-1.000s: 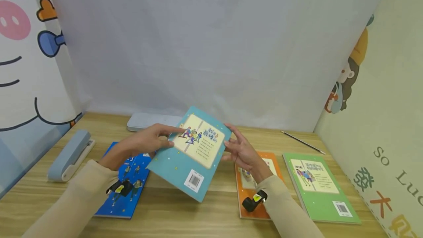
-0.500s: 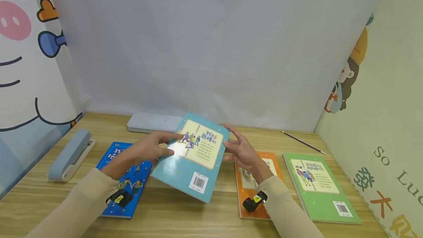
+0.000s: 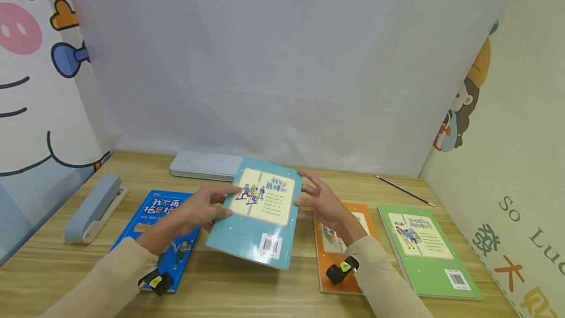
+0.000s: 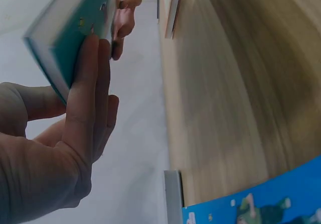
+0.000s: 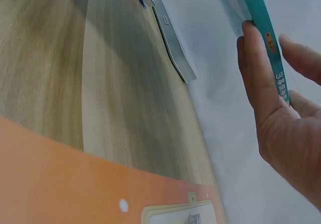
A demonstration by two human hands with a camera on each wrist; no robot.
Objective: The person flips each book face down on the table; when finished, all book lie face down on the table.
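Between both hands a teal book (image 3: 260, 229) is held up over the table, its back cover with a cream panel and barcode facing the head camera. My left hand (image 3: 196, 212) grips its left edge, thumb side on the cover and other fingers beneath, as the left wrist view shows at the page edges (image 4: 47, 38). On the opposite side my right hand (image 3: 324, 205) grips the spine edge; in the right wrist view the fingers lie on both sides of the spine (image 5: 273, 53). A blue book (image 3: 154, 210) lies partly under my left forearm.
An orange book (image 3: 326, 269) lies under my right wrist, with a green book (image 3: 441, 269) to its right. A pencil (image 3: 403, 190) lies behind the green book. A pale blue case (image 3: 203, 165) stands at the back, and a blue-grey stapler-like object (image 3: 94, 207) sits at far left.
The teal book has turned so it stands straighter in the head view and has come slightly lower. The left hand has moved a little down with it; both hands keep their hold.
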